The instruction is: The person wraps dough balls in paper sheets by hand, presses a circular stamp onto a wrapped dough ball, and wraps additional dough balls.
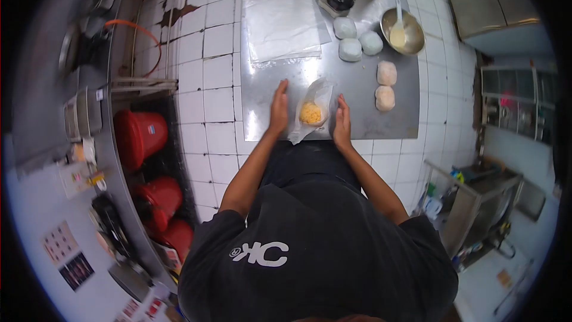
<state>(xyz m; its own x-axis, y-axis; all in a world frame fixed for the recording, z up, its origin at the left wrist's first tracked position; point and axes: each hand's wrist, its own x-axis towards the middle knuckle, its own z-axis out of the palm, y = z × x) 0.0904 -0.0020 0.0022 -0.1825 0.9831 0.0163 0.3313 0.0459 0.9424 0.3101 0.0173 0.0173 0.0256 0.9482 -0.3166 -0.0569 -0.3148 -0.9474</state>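
On the steel table in front of me lies a clear plastic sheet (322, 92) with a yellow-orange, crumbly ball of food (310, 114) on it. The sheet's edges stand up around the ball. My left hand (279, 109) is on the left of the sheet, fingers stretched out and holding nothing. On the other side, my right hand (342, 121) is open too, its fingers pointing away from me. Two pale orange wrapped balls (385, 86) sit to the right. Beyond them are three whitish wrapped balls (350, 50).
A stack of clear plastic sheets (283, 27) lies at the table's (357, 125) back left. A metal bowl (415, 39) holding a white spoon (397, 27) stands at the back right. A black-lidded jar (339, 0) is behind the balls. Red buckets (140, 137) are off to the left.
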